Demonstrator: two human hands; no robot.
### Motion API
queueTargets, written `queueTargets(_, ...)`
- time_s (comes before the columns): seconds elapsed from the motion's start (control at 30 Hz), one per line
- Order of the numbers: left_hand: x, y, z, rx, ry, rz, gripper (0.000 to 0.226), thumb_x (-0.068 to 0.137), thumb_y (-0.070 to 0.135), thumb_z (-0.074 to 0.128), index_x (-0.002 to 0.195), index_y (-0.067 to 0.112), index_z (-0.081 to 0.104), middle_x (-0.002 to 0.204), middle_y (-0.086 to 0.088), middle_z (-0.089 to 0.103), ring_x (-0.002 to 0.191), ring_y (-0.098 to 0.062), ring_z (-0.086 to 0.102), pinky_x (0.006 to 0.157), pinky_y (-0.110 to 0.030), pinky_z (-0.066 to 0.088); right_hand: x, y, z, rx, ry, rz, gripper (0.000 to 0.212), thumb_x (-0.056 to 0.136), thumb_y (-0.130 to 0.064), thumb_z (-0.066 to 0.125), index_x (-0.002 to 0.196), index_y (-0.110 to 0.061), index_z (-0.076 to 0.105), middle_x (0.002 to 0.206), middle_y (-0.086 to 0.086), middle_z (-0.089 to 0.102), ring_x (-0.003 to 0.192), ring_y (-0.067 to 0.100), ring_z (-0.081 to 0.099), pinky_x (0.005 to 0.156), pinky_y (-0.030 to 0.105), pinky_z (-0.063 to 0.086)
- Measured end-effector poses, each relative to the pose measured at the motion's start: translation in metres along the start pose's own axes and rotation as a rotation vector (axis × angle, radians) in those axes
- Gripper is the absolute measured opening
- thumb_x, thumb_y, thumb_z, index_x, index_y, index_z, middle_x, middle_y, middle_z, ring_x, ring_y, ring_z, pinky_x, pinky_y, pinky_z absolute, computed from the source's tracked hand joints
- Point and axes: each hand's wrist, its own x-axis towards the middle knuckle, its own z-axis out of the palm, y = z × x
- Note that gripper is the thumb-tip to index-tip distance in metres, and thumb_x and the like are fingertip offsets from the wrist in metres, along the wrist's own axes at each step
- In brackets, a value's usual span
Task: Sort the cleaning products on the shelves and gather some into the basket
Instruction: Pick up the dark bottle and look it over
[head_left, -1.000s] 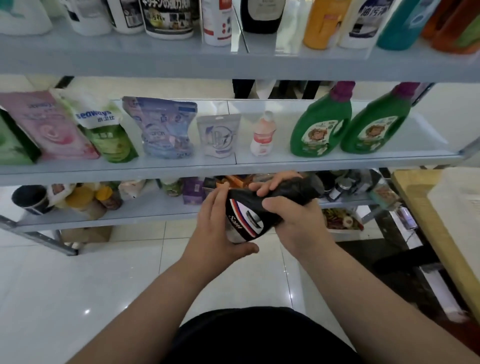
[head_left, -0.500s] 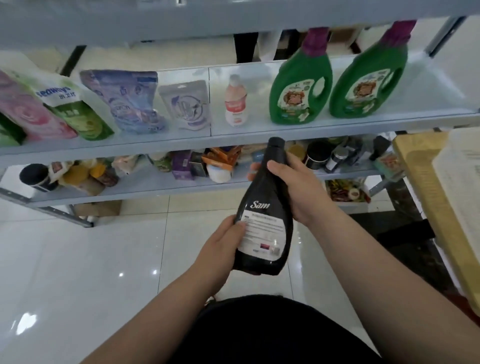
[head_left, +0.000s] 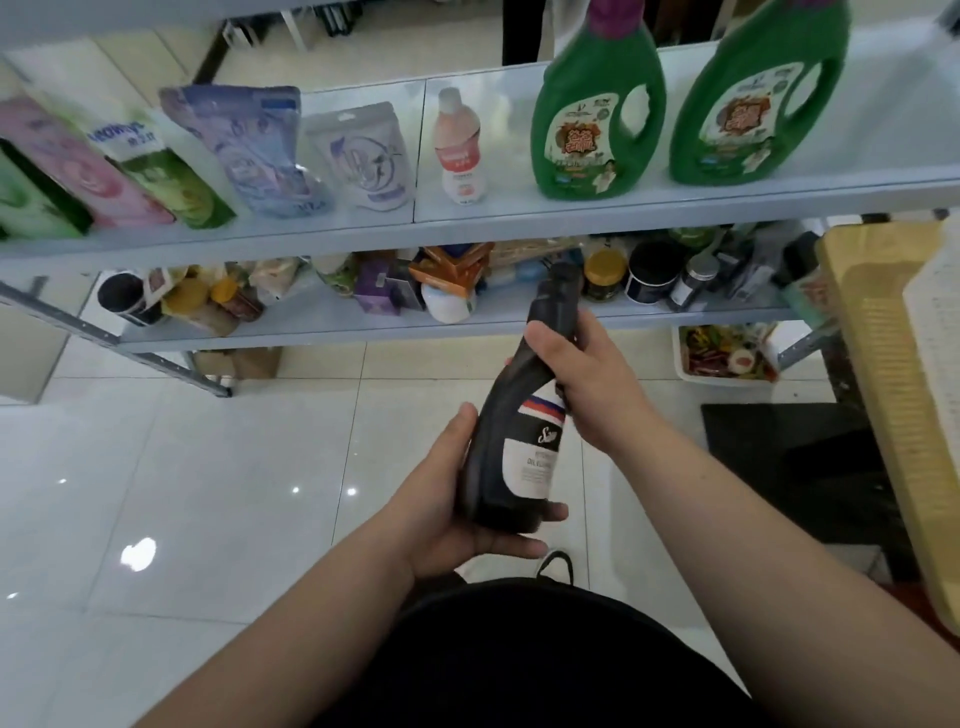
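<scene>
Head camera looks down past a shelf unit to a black bottle (head_left: 511, 431) held in both hands at the centre of the frame, above the white tiled floor (head_left: 208, 467) and in front of the lower shelf (head_left: 311, 332). The bottle tilts, its cap toward the upper right and its base toward the lower left, with a white label facing up.

The left hand (head_left: 447, 514) cups the base, thumb running up the bottle's left side and fingers curled beneath it. The right hand (head_left: 587, 374) is wrapped round the neck just below the cap.

On the middle shelf (head_left: 467, 223), from the left of the frame, lean a pink pouch (head_left: 78, 166), a green and white pouch (head_left: 156, 171), a purple pouch (head_left: 254, 150) and a white pouch (head_left: 363, 156). Beside them stands a small pink and white bottle (head_left: 460, 150), then two green jugs (head_left: 597, 114) (head_left: 758, 104) side by side at the upper right.

The lower shelf is crowded with small jars, boxes and tubs, too blurred to name one by one. Under its right end a white tray (head_left: 722, 358) of colourful items sits on the floor. A yellow woven surface (head_left: 872, 389) fills the right edge of the frame; whether it is a basket I cannot tell.
</scene>
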Motion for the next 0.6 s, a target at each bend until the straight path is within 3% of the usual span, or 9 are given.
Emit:
queueTargets(0.07,0.000,-0.001,0.007,0.121,0.047,0.091,0.079,0.075,0.072,0.062,0.132,0.017,0.064,0.121,-0.020,0.072,0.105,-0.040,0.072,0.069,-0.047,0.061,-0.003,-0.008,-0.005,-0.204,0.052,-0.065,0.043,0.063,-0.070,0.078,0.098,-0.051,0.061,0.093,-0.017,0.075,0.086,0.008,0.075,0.076,0.036,0.061)
queueTargets(0.2,0.009,0.001,0.012,0.264,0.282,0.310,0.051,0.083,0.050,0.065,0.129,0.027,0.062,0.120,-0.008,0.074,0.107,-0.031,0.073,0.079,-0.054,0.061,-0.008,-0.020,-0.013,-0.362,0.072,-0.140,0.046,0.068,-0.078,0.067,0.102,-0.050,0.054,0.094,-0.036,0.068,0.084,-0.009,0.068,0.068,0.017,0.052)
queueTargets(0.3,0.011,0.000,0.009,0.220,0.334,0.360,0.031,0.094,0.043,0.062,0.123,0.031,0.065,0.119,-0.002,0.075,0.109,-0.025,0.073,0.086,-0.057,0.060,-0.010,-0.027,-0.010,-0.345,0.008,-0.115,0.034,0.070,-0.079,0.062,0.100,-0.064,0.055,0.096,-0.030,0.072,0.088,-0.008,0.069,0.075,0.022,0.053)
queueTargets(0.37,0.013,-0.002,0.007,0.158,0.385,0.355,0.023,0.104,0.038,0.052,0.119,0.028,0.067,0.115,-0.003,0.076,0.104,-0.024,0.074,0.078,-0.051,0.062,-0.011,-0.029,-0.003,-0.321,-0.061,-0.102,0.033,0.071,-0.077,0.061,0.102,-0.067,0.057,0.100,-0.027,0.073,0.089,-0.006,0.070,0.076,0.022,0.053)
queueTargets(0.43,0.014,0.000,0.004,-0.006,0.413,0.285,0.028,0.102,0.038,0.050,0.110,0.020,0.071,0.103,-0.006,0.077,0.086,-0.024,0.075,0.065,-0.040,0.061,-0.011,-0.029,0.007,-0.249,-0.126,-0.062,0.038,0.078,-0.070,0.061,0.114,-0.059,0.059,0.103,-0.018,0.076,0.094,0.004,0.073,0.077,0.033,0.058)
queueTargets(0.5,0.009,0.006,-0.001,-0.169,0.324,0.159,0.031,0.093,0.037,0.057,0.098,0.011,0.071,0.081,-0.012,0.069,0.063,-0.026,0.068,0.054,-0.033,0.057,-0.008,-0.025,0.016,-0.188,-0.176,-0.029,0.042,0.088,-0.059,0.058,0.128,-0.048,0.057,0.112,-0.008,0.075,0.106,0.012,0.071,0.091,0.044,0.059)
queueTargets(0.6,-0.001,0.011,-0.017,-0.187,0.117,0.019,0.040,0.099,0.043,0.047,0.095,0.009,0.068,0.071,-0.011,0.062,0.051,-0.024,0.061,0.044,-0.026,0.052,-0.004,-0.022,0.035,-0.122,-0.208,-0.015,0.050,0.090,-0.051,0.060,0.135,-0.031,0.054,0.115,0.001,0.075,0.110,0.020,0.071,0.094,0.043,0.058)
